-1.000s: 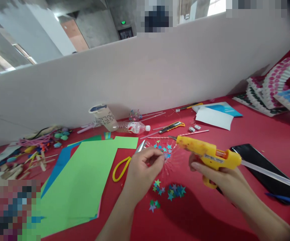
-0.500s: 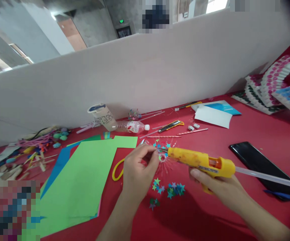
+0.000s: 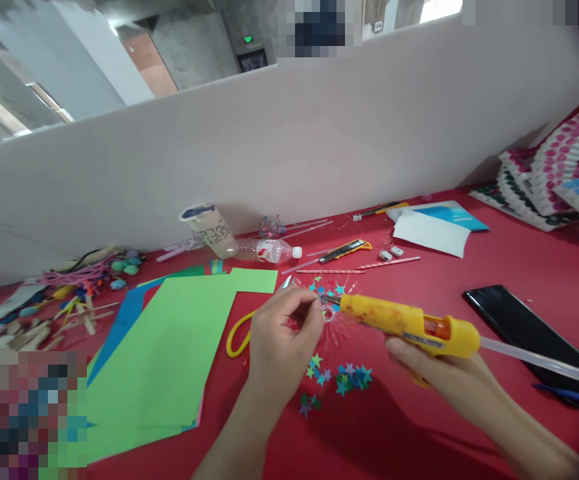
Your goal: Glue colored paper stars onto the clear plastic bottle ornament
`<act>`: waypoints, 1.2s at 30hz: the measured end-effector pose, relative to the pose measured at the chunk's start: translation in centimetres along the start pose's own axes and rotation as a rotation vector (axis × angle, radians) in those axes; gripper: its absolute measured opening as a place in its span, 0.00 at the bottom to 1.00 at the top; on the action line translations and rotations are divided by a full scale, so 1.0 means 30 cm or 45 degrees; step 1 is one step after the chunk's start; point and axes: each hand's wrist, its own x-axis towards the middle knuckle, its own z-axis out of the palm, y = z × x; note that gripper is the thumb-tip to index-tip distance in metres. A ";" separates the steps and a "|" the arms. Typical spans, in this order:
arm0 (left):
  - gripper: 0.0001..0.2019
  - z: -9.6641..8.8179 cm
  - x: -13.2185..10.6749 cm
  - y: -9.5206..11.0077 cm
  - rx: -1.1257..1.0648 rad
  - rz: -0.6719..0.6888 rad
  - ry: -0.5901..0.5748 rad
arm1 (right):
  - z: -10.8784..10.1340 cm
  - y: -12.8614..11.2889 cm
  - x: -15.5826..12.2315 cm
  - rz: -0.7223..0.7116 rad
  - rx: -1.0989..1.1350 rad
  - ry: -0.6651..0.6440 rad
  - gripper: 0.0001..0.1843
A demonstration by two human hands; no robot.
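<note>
With our right hand [image 3: 439,367] we grasp the handle of a yellow glue gun [image 3: 387,315], keeping it raised over the red table [image 3: 359,443], its nozzle aimed at nine o'clock. A clear glue stick [image 3: 519,356] juts from its back between three and four o'clock. Our left hand [image 3: 282,340] reaches in from seven o'clock, thumb and forefinger pinched together right by the nozzle; whether a star sits between them, we cannot tell.

Close under the nozzle we see a clear plastic piece [image 3: 330,335], its thin strips spread around a small ring, with little blue and green stars [image 3: 339,289] at its twelve o'clock side. Reading our dial from the nozzle, we find loose stars [image 3: 354,379] in clusters between five and half past six. Yellow-handled scissors [image 3: 236,341], partly hidden by our left hand, lie between eight and nine, and beyond them, the same way, green paper [image 3: 164,347]. A cup [image 3: 212,231] leans at ten, touching or nearly touching a plastic bottle [image 3: 274,251] on its side. We have a knife [image 3: 345,251] just past twelve, white paper [image 3: 432,235] at two and a phone [image 3: 524,327] near three o'clock
</note>
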 end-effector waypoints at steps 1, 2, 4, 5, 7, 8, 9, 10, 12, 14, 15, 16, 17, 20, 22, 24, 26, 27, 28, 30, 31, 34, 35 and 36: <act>0.06 0.000 0.000 0.001 0.001 0.000 0.000 | 0.000 -0.002 0.000 0.003 -0.002 -0.002 0.16; 0.07 0.001 0.001 0.001 0.003 0.001 -0.003 | 0.000 -0.003 0.000 0.002 -0.003 -0.006 0.16; 0.07 0.000 0.002 0.002 0.011 0.011 -0.005 | 0.000 -0.005 0.000 0.002 -0.007 -0.003 0.16; 0.07 0.000 0.003 0.001 0.016 0.017 -0.005 | 0.000 -0.005 0.001 0.008 -0.012 0.005 0.15; 0.07 -0.001 0.002 0.000 0.025 0.029 -0.001 | -0.001 -0.003 0.001 0.014 -0.031 0.018 0.15; 0.07 -0.001 0.001 -0.002 0.028 0.034 -0.002 | -0.001 -0.001 0.002 0.012 -0.039 0.022 0.15; 0.07 -0.001 0.000 -0.003 0.031 0.038 -0.003 | -0.002 0.001 0.002 0.009 -0.043 0.025 0.15; 0.07 -0.002 -0.001 -0.004 0.034 0.041 -0.006 | -0.002 0.001 0.003 0.002 -0.043 0.022 0.15; 0.06 -0.003 -0.001 -0.004 0.036 0.049 -0.006 | 0.001 -0.005 0.001 -0.005 -0.024 0.018 0.14; 0.06 -0.003 0.000 -0.003 0.033 0.056 0.000 | 0.007 -0.021 -0.003 0.013 0.003 0.041 0.13; 0.06 -0.003 0.001 -0.002 0.031 0.062 0.005 | 0.010 -0.031 -0.007 0.025 0.015 0.059 0.13; 0.07 -0.003 0.002 -0.001 0.028 0.069 0.010 | 0.014 -0.041 -0.010 0.035 0.026 0.076 0.12; 0.07 -0.002 0.004 0.000 0.026 0.075 0.014 | 0.017 -0.051 -0.014 0.044 0.035 0.094 0.12; 0.07 -0.001 0.004 0.000 0.029 0.093 0.017 | 0.021 -0.071 -0.021 0.056 0.047 0.113 0.13; 0.07 -0.001 0.002 -0.001 0.031 0.098 0.016 | 0.021 -0.074 -0.022 0.060 0.040 0.116 0.14; 0.06 -0.001 -0.001 -0.001 0.029 0.095 0.014 | 0.020 -0.072 -0.021 0.055 0.021 0.113 0.14; 0.06 -0.002 -0.001 -0.001 0.033 0.094 0.014 | 0.020 -0.068 -0.019 0.040 0.002 0.106 0.13; 0.06 -0.001 0.000 0.000 0.039 0.097 0.016 | 0.020 -0.066 -0.019 0.030 -0.007 0.100 0.13; 0.06 -0.001 0.001 0.001 0.047 0.101 0.019 | 0.019 -0.065 -0.018 0.020 -0.018 0.094 0.12; 0.06 0.000 0.003 0.001 0.061 0.111 0.026 | 0.019 -0.063 -0.018 -0.005 -0.045 0.091 0.12; 0.06 0.001 0.004 0.001 0.064 0.113 0.026 | 0.020 -0.062 -0.018 -0.017 -0.062 0.094 0.12; 0.06 0.002 0.005 -0.003 0.067 0.118 0.008 | 0.022 -0.060 -0.014 -0.056 -0.105 0.111 0.11; 0.06 0.001 0.004 -0.004 0.074 0.124 0.004 | 0.023 -0.059 -0.012 -0.069 -0.110 0.119 0.11; 0.06 0.001 0.003 -0.004 0.084 0.134 0.003 | 0.023 -0.057 -0.008 -0.084 -0.109 0.125 0.11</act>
